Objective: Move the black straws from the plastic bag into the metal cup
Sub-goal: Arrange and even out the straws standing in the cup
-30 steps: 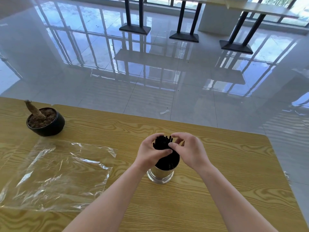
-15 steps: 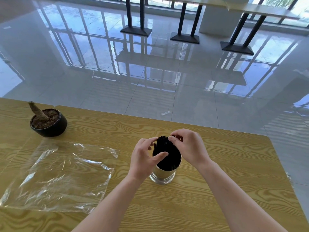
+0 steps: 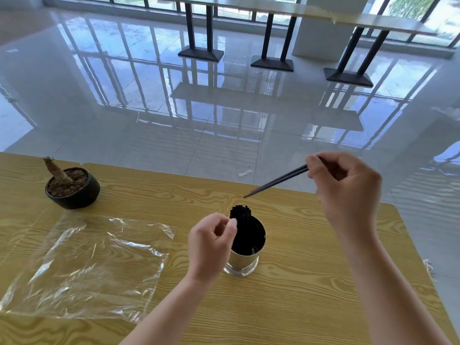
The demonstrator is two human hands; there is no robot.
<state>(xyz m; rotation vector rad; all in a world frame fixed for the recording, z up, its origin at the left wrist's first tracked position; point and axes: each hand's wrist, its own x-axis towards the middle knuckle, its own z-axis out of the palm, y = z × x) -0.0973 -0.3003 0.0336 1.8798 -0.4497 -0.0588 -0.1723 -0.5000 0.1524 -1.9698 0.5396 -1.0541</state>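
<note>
At the far left of the wooden table [image 3: 311,295] stands a small black pot [image 3: 74,195] of soil with a cut brown stem stub leaning in it. Nearer, and just right of the pot, the clear plastic bag [image 3: 94,265] lies flat and crinkled on the tabletop, with no straws visible inside.

Right of the bag, the left hand [image 3: 211,245] sits against the left side of the metal cup [image 3: 245,262]. Its fingers are curled in toward the palm, and the thumb tip lies at the side of the bundle of black straws [image 3: 241,215]. Whether it actually pinches the bundle cannot be told. The cup stands upright near the middle of the table. The bundle stands in it, leaning toward the far left rim, with its tips above the rim.

Farther right and raised above the table, the right hand [image 3: 348,188] pinches two black straws [image 3: 276,181] between thumb and fingers. They slant down and left, and their free ends hang in the air just beyond the bundle's top, apart from it.

Beyond the table lies a glossy tiled floor [image 3: 224,108].
</note>
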